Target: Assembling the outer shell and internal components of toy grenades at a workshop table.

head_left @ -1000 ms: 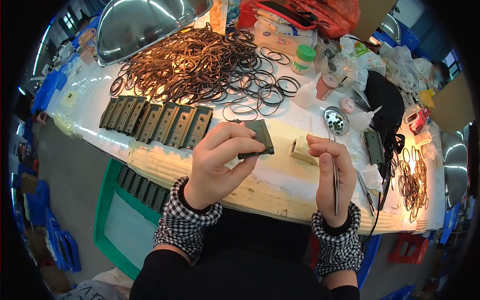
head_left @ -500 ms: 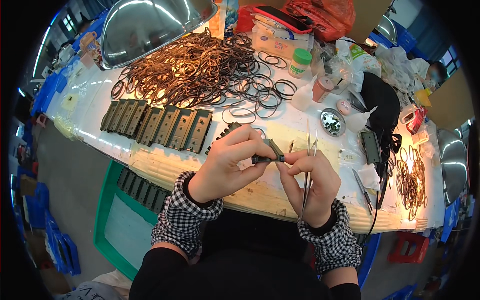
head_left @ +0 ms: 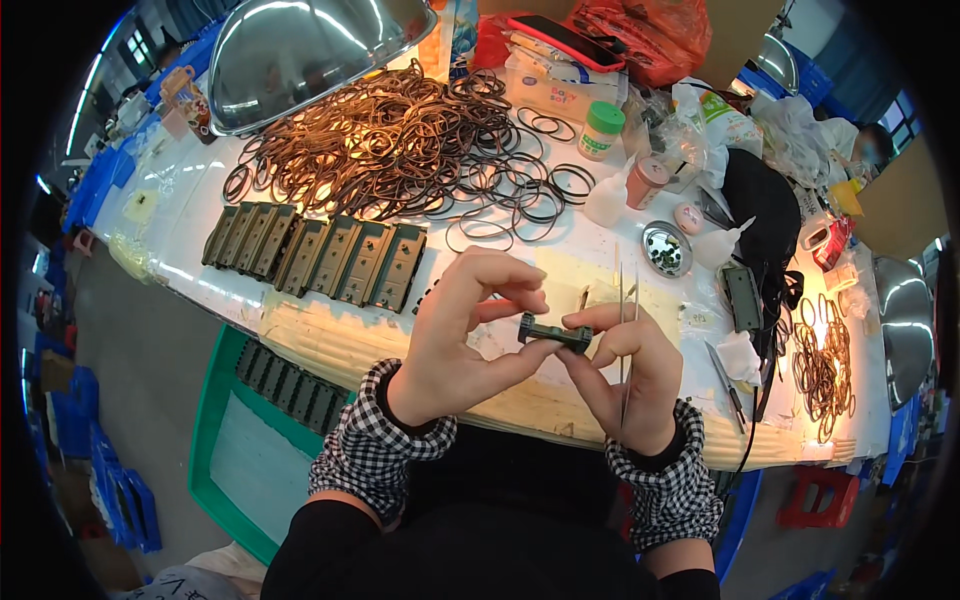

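Note:
A small dark green ridged plastic piece (head_left: 556,336) is held between my hands above the table's near edge. My left hand (head_left: 462,340) is closed around its left end, thumb below and fingertips curled above. My right hand (head_left: 640,375) pinches the right end between thumb and index finger. That same hand also carries thin metal tweezers (head_left: 622,345), upright against the palm with tips pointing away from me. To the left, long olive-green channel-shaped pieces (head_left: 352,262) lie side by side in a row. Behind my left hand, another dark piece is mostly hidden.
Brown rubber rings (head_left: 370,140) are heaped at the back under a shiny lamp shade (head_left: 315,60). A round dish (head_left: 666,248) of small green bits, a green-capped bottle (head_left: 601,130) and a pen-like tool (head_left: 727,385) lie rightward. A green tray (head_left: 205,460) sits below, left.
The dark green piece has turned, so its ridged long side now shows. My left fingers have lifted and loosened around it. The tweezers have swung slightly in my right hand.

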{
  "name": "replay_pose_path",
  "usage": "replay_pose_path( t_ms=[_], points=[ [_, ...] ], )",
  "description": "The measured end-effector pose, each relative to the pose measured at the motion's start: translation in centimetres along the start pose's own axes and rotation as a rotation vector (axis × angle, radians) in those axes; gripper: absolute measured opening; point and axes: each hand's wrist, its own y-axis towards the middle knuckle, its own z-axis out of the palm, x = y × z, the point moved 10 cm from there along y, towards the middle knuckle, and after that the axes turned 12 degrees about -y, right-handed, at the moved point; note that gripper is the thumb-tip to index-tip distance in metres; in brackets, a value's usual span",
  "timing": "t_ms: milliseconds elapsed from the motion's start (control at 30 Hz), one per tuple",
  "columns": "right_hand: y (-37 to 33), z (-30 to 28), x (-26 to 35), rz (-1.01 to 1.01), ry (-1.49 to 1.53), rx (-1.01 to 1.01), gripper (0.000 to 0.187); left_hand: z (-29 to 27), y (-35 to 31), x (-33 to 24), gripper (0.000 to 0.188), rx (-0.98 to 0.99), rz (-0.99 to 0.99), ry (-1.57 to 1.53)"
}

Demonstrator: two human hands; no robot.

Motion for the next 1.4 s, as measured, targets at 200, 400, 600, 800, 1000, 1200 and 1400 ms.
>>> replay_pose_path(
  t_ms=[200,400,600,800,1000,1200,1400],
  points=[
    [0.0,-0.9,-0.3,0.012,-0.105,-0.093,0.029,-0.1,-2.5,-0.8,0.034,-0.109,0.272,0.277],
    [0.0,-0.5,0.4,-0.148,-0.134,-0.029,0.026,0.0,-3.6,-0.1,0.034,-0.165,0.3,0.206],
    [-0.2,-0.2,0.6,-0.173,-0.178,-0.028,0.026,0.1,-3.5,0.2,0.038,-0.168,0.283,0.218],
    [-0.9,1.2,1.9,-0.325,-0.259,0.171,0.026,2.8,-2.2,-2.7,0.038,0.256,0.275,0.762],
    [-0.3,-1.1,2.1,-0.179,-0.309,0.087,0.035,-6.3,-2.8,-6.9,0.03,0.002,0.484,0.964],
    [-0.5,1.1,2.1,-0.212,-0.292,0.151,0.034,-19.1,-5.0,-7.7,0.026,-0.114,0.513,1.292],
    [-0.3,2.3,2.5,-0.218,-0.277,0.183,0.034,-21.2,-4.3,-6.6,0.024,-0.049,0.439,1.478]
  ],
)
